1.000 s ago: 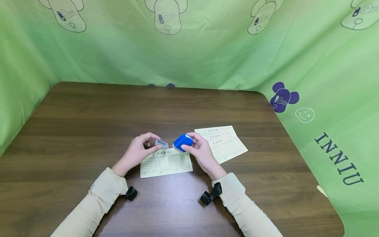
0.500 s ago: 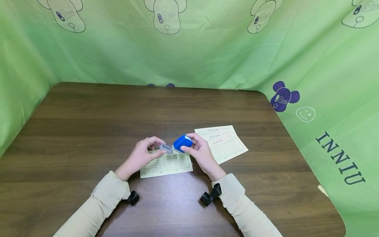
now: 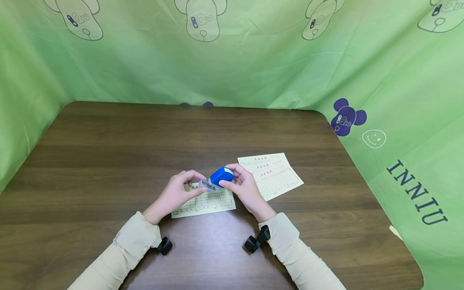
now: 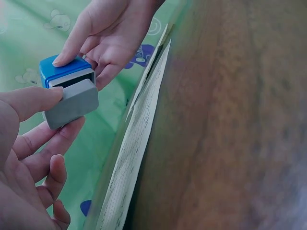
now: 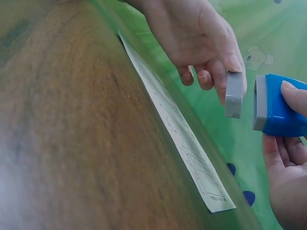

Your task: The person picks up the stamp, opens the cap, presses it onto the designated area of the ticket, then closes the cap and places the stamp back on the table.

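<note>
My right hand point(image 3: 244, 187) pinches a blue self-inking stamp point(image 3: 222, 176) between thumb and fingers, its grey open end facing left. With thumb and fingertips, my left hand point(image 3: 179, 192) holds the stamp's grey cap point(image 3: 206, 185) close beside that end. A narrow gap parts the cap point(image 5: 234, 95) from the stamp point(image 5: 283, 106) in the right wrist view. Seen by the left wrist, the cap point(image 4: 72, 103) overlaps the stamp point(image 4: 60, 69). Both are held above a printed form point(image 3: 204, 203) lying on the table.
A second sheet point(image 3: 272, 175), with rows of print, lies to the right of the form on the brown wooden table point(image 3: 108, 161). Green patterned cloth point(image 3: 253, 60) hangs round the table's back and sides. A small pale piece point(image 3: 395, 232) shows at the right edge.
My left hand has moved right and slightly nearer, bringing the cap up close to the stamp. The right hand has shifted slightly left, still gripping the stamp.
</note>
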A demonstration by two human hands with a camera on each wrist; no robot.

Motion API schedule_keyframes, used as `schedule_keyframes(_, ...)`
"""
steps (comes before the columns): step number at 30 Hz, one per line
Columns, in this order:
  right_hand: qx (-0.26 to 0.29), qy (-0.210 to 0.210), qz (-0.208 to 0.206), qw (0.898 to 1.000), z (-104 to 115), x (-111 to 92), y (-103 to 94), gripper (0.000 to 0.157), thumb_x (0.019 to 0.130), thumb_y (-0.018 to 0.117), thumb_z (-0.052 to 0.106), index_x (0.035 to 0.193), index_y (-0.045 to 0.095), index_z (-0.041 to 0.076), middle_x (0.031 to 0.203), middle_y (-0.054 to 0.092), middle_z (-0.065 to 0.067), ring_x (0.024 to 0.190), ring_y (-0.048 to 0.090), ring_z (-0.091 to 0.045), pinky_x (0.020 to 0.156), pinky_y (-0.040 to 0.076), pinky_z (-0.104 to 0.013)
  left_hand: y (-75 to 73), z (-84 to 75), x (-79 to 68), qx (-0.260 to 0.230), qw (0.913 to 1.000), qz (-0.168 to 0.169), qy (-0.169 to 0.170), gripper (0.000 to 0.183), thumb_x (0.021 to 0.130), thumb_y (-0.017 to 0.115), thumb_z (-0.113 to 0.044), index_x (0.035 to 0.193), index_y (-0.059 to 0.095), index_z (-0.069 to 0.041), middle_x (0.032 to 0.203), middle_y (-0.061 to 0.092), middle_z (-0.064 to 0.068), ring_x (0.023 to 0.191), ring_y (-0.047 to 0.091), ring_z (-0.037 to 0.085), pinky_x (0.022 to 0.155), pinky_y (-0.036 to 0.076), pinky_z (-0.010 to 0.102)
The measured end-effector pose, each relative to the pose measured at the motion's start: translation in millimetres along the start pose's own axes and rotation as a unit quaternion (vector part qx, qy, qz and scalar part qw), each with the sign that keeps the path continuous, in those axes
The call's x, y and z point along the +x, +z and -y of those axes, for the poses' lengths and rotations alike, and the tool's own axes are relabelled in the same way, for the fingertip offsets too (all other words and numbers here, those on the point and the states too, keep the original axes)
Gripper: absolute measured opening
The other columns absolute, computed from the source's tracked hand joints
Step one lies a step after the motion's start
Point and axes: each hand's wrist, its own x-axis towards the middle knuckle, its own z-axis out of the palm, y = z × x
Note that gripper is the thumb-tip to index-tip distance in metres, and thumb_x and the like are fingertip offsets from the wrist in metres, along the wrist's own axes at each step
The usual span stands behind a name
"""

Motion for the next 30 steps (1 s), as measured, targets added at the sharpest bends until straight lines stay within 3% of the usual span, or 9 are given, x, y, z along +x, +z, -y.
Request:
schedule_keyframes(17,-0.002,-0.021,0.017,1.0,-2.0,-0.6,1.0,0.038,0.086,0.066,-0.005,0.12,0.051,-0.011,0.112,0.061,-0.026,0.093,0.061,-0.005,0.085,0.05,-0.016,1.0,-3.8,-1.6,-0.008,0.9999,0.013,-0.002,0.023,0.081,0.077,-0.014,0.103,0.07,-0.009,0.09,0.069,0.003,0.081,0.049,0.018,0.071,0.04,0.028)
schedule_keyframes(30,0.005,-0.025,0.024,0.999,-1.2,-2.7,4.4,0.036,0.085,0.065,-0.007,0.118,0.05,-0.012,0.108,0.063,-0.019,0.091,0.061,-0.004,0.082,0.05,-0.016,3.0,-3.0,-2.6,-0.014,0.9998,0.014,0.008,0.023,0.081,0.078,-0.015,0.102,0.07,-0.009,0.091,0.069,0.003,0.081,0.049,0.017,0.071,0.041,0.031)
